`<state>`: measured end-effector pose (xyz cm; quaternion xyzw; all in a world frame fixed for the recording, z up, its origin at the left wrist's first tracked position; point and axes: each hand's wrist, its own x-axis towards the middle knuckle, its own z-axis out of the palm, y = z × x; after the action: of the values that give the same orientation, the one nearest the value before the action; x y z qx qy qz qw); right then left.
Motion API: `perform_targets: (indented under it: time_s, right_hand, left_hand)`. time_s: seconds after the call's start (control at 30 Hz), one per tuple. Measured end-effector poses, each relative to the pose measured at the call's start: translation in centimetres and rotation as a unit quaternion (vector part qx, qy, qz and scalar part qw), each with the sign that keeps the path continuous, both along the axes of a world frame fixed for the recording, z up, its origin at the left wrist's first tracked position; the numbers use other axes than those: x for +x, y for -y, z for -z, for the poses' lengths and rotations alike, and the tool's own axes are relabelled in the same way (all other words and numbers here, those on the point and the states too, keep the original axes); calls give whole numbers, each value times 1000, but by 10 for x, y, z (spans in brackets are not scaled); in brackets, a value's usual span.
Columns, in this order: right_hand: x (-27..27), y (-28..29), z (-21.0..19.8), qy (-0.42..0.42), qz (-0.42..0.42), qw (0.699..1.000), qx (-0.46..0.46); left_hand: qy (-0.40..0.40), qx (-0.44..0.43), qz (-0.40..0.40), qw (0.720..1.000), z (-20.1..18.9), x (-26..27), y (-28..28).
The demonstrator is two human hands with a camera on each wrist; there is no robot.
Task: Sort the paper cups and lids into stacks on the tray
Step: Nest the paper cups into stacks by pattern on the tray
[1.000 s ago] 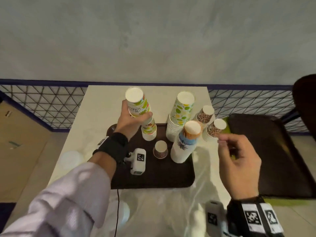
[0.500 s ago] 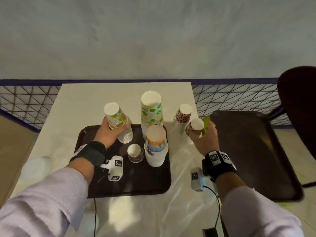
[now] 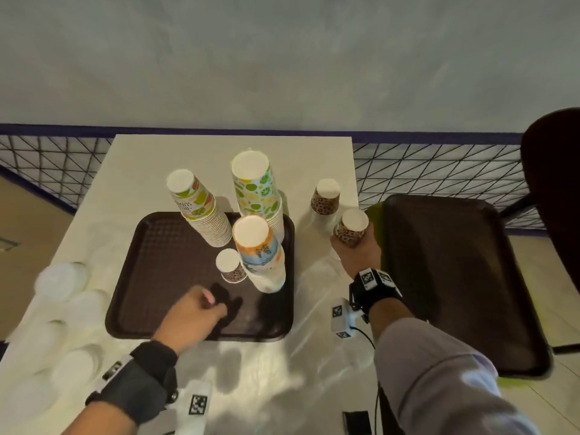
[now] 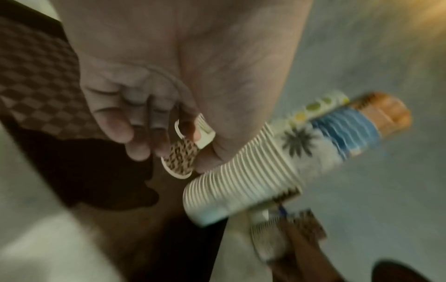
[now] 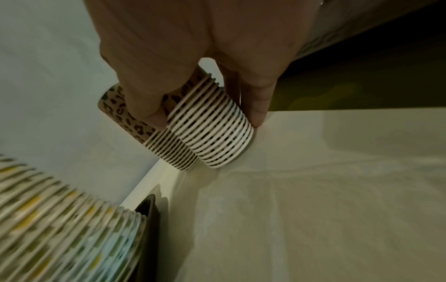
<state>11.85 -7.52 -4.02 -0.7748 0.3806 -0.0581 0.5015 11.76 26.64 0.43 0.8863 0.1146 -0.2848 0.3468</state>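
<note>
Leopard-print cup stack (image 3: pixel 351 232) sits in right hand (image 3: pixel 357 253) grip; left hand (image 3: pixel 191 318) loosely curled, empty.

Four cup stacks (image 3: pixel 255 246) on tray (image 3: pixel 150 277); two stacks (image 3: pixel 326 199) right of it.

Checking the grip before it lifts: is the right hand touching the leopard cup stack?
Touching. Right wrist view shows right hand fingers wrapped around the leopard cup stack.
</note>
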Motion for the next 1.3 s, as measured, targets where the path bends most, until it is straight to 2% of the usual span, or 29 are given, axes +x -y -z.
perform_targets:
  time_s: [0.07,0.17,0.23,0.33,0.43,0.53,0.7,0.77,0.87,0.9,1.0,1.1,1.3]
  right_hand:
    - [-7,3,-1,9,9,1000,8]
    - [-20,8,-7,19,28,999,40]
    - [-28,14,-15,41,31,994,96]
    - [-47,19,-37,101,11,976,191]
    - [-69,16,-64,123,-42,970,205]
    - [-86,6,-81,126,-138,959,213]
    - [-93,-12,-95,81,-286,950,100]
    - [-94,-16,-101,69,-320,939,104]
    - [-90,-7,-113,30,-298,934,193]
    - [-84,-1,-115,21,-280,941,190]
    - [-50,20,-99,14,-225,971,74]
    - [-3,36,-66,-17,-189,982,-11]
    - [65,29,-19,-54,-174,983,-25]
  left_hand:
    - [-31,-30,81,996,8,-21,14]
    - [-42,-42,223,973,3,-43,44]
    - [-38,-75,262,961,-4,-53,72]
    - [-19,-152,239,959,-10,-61,107]
    - [29,-200,196,960,-18,-58,134]
    - [73,-244,169,952,-26,-51,153]
    - [105,-339,102,929,-29,-48,167]
    - [107,-363,99,920,-27,-49,162]
    - [89,-364,82,923,-33,-50,155]
    - [76,-370,78,923,-34,-51,151]
    - [81,-360,77,926,-38,-54,136]
    - [85,-353,51,930,-39,-59,120]
    - [90,-354,27,930,-40,-65,83]
